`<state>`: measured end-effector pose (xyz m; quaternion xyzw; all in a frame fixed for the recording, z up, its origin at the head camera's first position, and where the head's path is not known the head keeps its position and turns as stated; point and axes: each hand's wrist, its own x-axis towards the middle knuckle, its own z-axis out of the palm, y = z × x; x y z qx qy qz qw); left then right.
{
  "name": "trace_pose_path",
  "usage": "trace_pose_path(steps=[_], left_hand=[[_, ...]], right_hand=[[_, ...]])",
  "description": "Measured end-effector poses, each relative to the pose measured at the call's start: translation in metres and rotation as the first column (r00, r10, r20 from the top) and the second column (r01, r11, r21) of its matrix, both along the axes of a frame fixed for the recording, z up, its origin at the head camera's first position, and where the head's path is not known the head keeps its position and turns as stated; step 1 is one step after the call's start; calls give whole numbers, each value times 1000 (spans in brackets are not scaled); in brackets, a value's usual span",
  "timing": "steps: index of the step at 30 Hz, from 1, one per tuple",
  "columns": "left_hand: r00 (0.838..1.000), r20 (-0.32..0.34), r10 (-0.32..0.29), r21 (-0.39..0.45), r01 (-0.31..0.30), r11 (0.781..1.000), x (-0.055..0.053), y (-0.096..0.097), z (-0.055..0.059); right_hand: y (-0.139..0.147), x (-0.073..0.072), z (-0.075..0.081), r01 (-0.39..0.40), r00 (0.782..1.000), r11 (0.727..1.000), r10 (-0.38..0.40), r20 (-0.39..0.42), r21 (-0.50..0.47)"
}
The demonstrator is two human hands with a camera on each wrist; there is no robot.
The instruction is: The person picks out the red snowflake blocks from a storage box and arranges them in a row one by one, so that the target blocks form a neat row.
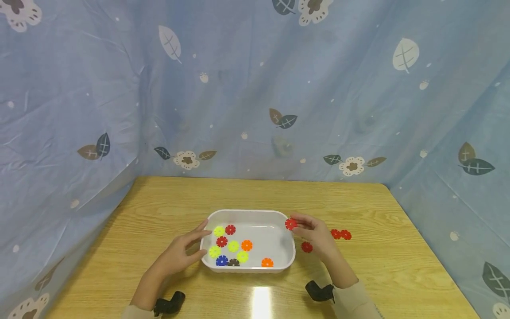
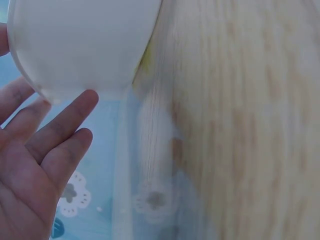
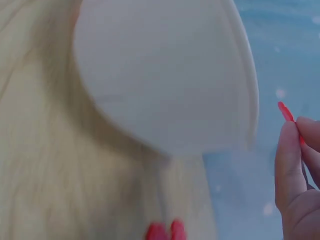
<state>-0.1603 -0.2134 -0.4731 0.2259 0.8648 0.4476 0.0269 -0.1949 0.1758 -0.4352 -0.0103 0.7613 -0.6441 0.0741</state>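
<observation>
A white plastic tray [image 1: 255, 268] holds several notched plastic discs: yellow ones [image 1: 233, 246], red ones [image 1: 222, 241], orange ones [image 1: 247, 245], a blue one [image 1: 222, 261] and a dark brown one [image 1: 233, 262]. At the tray's left end is my left hand [image 1: 181, 252], its fingers spread and fairly straight along the rim and outer wall. My right hand [image 1: 317, 235] pinches a red notched disc [image 1: 291, 224] between thumb and fingertips, at the tray's right rim. Seen edge-on in the right wrist view, that disc stands out beyond the fingertips [image 3: 291, 132].
On the wooden table [image 1: 358, 266], right of the tray, lie a single red disc [image 1: 307, 247] and two more red discs [image 1: 341, 235] side by side. A blue patterned curtain [image 1: 247, 88] hangs behind the table and along both sides.
</observation>
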Motion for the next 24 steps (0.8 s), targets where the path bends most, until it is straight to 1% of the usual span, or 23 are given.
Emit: trace_pose_path(steps=[5, 8, 11, 15, 16, 20, 24], left_hand=[[1000, 5, -5, 4, 5, 1000, 0, 0, 0], [1000, -7, -1, -7, 1, 1000, 0, 0, 0], [1000, -15, -1, -10, 1, 1000, -1, 0, 0], [1000, -15, -2, -4, 2, 1000, -1, 1, 1], [1000, -16, -2, -4, 2, 1000, -1, 2, 1], [1000, -12, 1, -3, -1, 1000, -1, 1, 1], [1000, -11, 5, -6, -5, 1000, 0, 1, 1]], right_hand=[[23, 8, -9, 52, 999, 999, -52, 8, -6], [35, 13, -14, 77, 997, 997, -77, 6, -21], [47, 16, -19, 108, 994, 990, -108, 10, -89], [62, 21, -27, 145, 989, 969, -148, 3, -199], [66, 22, -29, 154, 987, 965, -158, -1, -213], [77, 25, -38, 202, 979, 956, -204, 13, -215], [83, 25, -45, 250, 968, 951, -239, 79, -184]])
